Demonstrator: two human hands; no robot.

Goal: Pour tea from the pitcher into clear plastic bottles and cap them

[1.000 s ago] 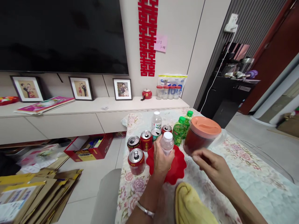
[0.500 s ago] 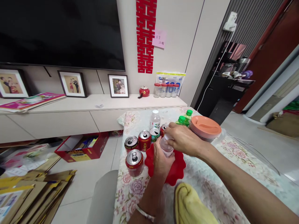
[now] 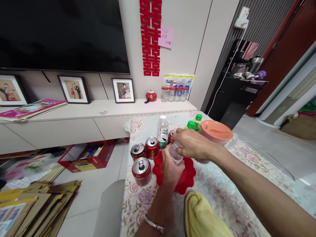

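Observation:
A small clear plastic bottle is held over a red scalloped plate. My left hand wraps round its body. Closed on the bottle's top is my right hand; its fingers hide the cap. To the left of the plate stand several drink cans, among them a red can in front, a dark-rimmed can, another red can and a green can. Behind them is a white-capped bottle. A yellow cloth lies before the plate.
Past my right hand are two green-capped bottles and an orange lidded container. A flowered cloth covers the table. The long white cabinet stands behind; a red box and flattened cardboard lie on the floor.
Both hands stay on the bottle, with my right fingers shifted slightly round its top. The white cap seen earlier is now covered. The view has tilted a little.

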